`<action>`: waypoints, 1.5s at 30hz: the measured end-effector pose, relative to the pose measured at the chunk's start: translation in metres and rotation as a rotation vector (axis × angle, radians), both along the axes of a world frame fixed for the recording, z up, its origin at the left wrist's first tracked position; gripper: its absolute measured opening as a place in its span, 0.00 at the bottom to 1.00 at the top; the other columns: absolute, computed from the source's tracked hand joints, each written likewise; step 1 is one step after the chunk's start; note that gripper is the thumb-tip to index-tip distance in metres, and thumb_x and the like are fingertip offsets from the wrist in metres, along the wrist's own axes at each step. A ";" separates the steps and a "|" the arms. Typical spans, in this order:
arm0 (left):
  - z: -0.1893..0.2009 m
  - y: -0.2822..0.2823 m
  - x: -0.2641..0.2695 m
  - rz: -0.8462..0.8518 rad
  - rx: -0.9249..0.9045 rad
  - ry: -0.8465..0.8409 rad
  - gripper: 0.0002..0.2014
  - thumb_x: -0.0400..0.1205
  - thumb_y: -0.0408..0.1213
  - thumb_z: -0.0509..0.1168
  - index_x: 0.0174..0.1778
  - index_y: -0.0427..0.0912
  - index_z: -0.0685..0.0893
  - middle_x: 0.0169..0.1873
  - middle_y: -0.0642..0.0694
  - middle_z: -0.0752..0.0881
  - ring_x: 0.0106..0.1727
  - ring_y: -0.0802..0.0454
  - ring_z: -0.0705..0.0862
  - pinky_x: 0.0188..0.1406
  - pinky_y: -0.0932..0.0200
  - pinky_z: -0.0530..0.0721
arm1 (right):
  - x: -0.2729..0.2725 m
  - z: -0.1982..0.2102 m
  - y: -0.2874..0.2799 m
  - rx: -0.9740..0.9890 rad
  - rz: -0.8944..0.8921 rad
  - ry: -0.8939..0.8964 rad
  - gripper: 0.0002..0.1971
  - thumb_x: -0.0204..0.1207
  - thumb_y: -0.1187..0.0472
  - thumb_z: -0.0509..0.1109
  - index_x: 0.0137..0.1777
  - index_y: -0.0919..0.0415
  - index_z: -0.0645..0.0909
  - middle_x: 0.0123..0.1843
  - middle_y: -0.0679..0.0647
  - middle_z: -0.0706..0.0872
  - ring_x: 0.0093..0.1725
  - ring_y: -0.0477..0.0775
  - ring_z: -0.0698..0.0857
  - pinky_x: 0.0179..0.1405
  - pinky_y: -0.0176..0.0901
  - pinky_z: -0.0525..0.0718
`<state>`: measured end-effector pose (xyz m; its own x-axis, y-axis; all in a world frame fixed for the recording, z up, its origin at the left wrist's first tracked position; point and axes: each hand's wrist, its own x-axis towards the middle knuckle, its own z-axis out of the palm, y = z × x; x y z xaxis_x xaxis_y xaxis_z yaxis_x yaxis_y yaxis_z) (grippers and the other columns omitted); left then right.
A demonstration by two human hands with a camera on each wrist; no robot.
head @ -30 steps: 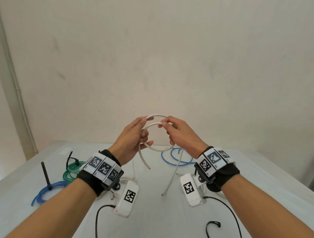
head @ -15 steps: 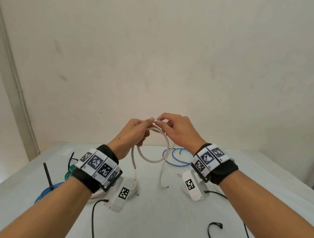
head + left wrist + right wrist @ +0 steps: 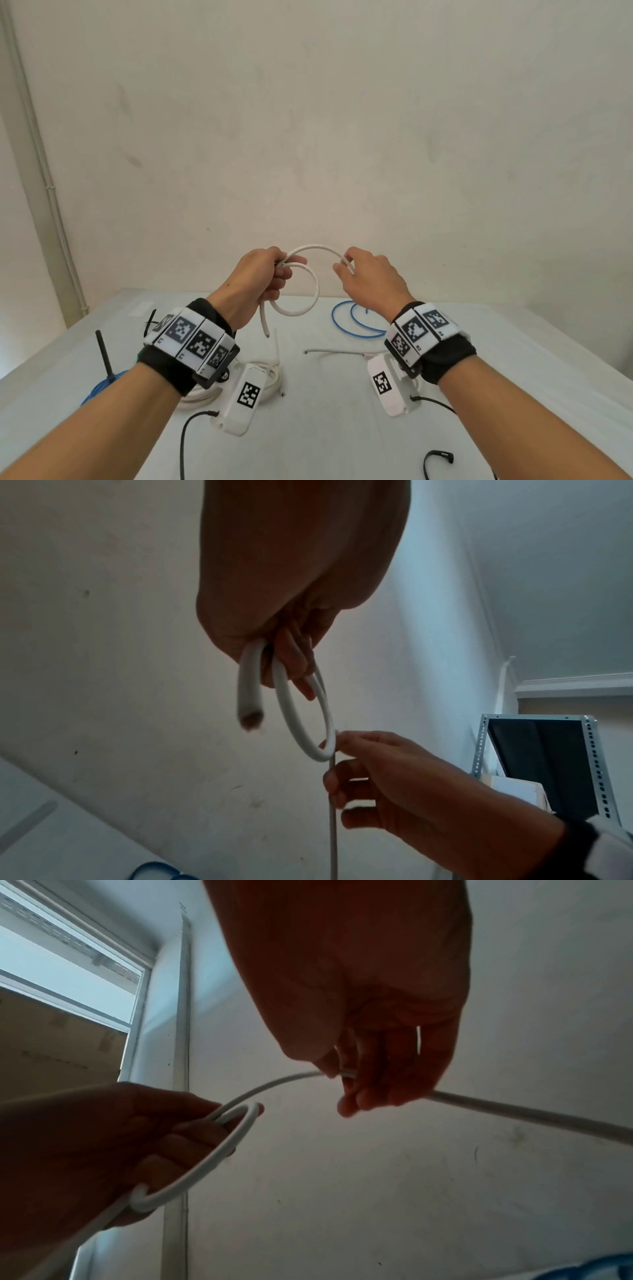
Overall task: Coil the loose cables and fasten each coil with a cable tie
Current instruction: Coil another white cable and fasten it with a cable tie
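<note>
Above the table I hold a white cable [image 3: 315, 246] between both hands. My left hand [image 3: 277, 270] grips a small coil [image 3: 310, 301] of it, and one short cut end [image 3: 264, 325] hangs below the fist. My right hand [image 3: 342, 267] pinches the cable a hand's width to the right, so an arc spans the gap. The left wrist view shows the coil [image 3: 301, 723] under my left hand [image 3: 291, 658] and the right hand [image 3: 342, 775] on the strand. In the right wrist view the cable [image 3: 514, 1112] trails off right from my right hand [image 3: 363, 1088]. The free tail [image 3: 329, 351] lies on the table.
On the table [image 3: 342, 428] lie a loose blue cable [image 3: 342, 322] at the back, a blue coil [image 3: 99, 387] with an upright black tie [image 3: 102, 353] at left, a white coil [image 3: 270, 373] under my left wrist, and a black cable tie [image 3: 435, 459] at front right.
My hands have drawn apart: the right hand slid rightward along the cable, opening a new arc. The tail now lies flat on the table instead of hanging.
</note>
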<state>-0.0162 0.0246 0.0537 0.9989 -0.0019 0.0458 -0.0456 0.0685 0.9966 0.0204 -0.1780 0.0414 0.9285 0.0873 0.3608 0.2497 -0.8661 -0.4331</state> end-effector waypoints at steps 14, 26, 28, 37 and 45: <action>0.007 0.004 -0.001 0.014 -0.043 -0.162 0.13 0.91 0.33 0.60 0.63 0.34 0.88 0.31 0.49 0.75 0.28 0.57 0.65 0.23 0.68 0.63 | -0.021 0.019 0.018 0.158 0.264 -0.020 0.19 0.87 0.38 0.65 0.46 0.49 0.90 0.25 0.45 0.77 0.29 0.42 0.75 0.30 0.37 0.66; 0.011 -0.008 -0.008 -0.013 -0.377 -0.164 0.08 0.91 0.34 0.62 0.61 0.37 0.84 0.28 0.51 0.73 0.22 0.59 0.62 0.17 0.67 0.58 | -0.024 0.006 0.024 0.509 0.403 0.107 0.15 0.87 0.45 0.69 0.43 0.51 0.89 0.33 0.53 0.70 0.35 0.53 0.69 0.41 0.48 0.73; 0.011 -0.010 -0.008 0.013 -0.363 -0.168 0.07 0.90 0.34 0.63 0.60 0.37 0.84 0.27 0.52 0.73 0.21 0.59 0.62 0.16 0.67 0.59 | -0.025 0.004 0.026 0.549 0.408 0.112 0.15 0.87 0.45 0.68 0.42 0.51 0.89 0.33 0.53 0.70 0.36 0.53 0.70 0.43 0.51 0.75; 0.025 -0.009 -0.016 -0.085 -0.090 -0.061 0.11 0.91 0.43 0.62 0.52 0.40 0.83 0.23 0.54 0.58 0.20 0.57 0.55 0.15 0.65 0.53 | -0.025 0.007 0.020 0.745 0.391 0.062 0.15 0.85 0.47 0.72 0.43 0.55 0.91 0.31 0.47 0.73 0.38 0.53 0.70 0.45 0.51 0.70; 0.030 -0.011 -0.015 -0.007 0.313 0.012 0.23 0.90 0.53 0.59 0.35 0.41 0.79 0.22 0.52 0.67 0.18 0.56 0.63 0.19 0.63 0.58 | -0.026 0.011 0.013 0.697 0.277 -0.118 0.14 0.83 0.47 0.75 0.41 0.55 0.91 0.25 0.46 0.69 0.28 0.45 0.67 0.31 0.39 0.66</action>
